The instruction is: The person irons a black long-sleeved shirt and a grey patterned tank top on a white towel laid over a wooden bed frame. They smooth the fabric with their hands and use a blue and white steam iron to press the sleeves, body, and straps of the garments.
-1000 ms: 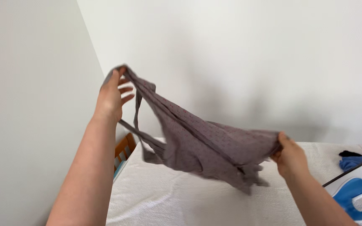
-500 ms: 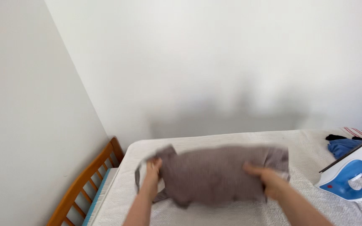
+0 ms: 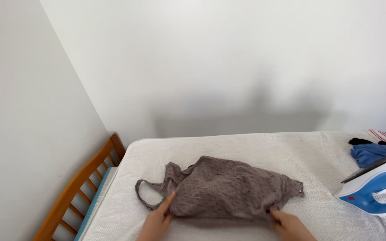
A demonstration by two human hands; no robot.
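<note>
Already the grey-brown strappy top (image 3: 228, 189) lies on the white padded surface (image 3: 255, 147) at lower centre, rumpled, left hand (image 3: 157, 221) pinching its strap end, right hand (image 3: 289, 223) gripping the hem, while the blue-and-white iron (image 3: 374, 185) stands untouched at right.

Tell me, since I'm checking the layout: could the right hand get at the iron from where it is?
Probably yes. The right hand rests on the grey top's near edge, and only bare white padded surface lies between it and the blue-and-white iron.
</note>
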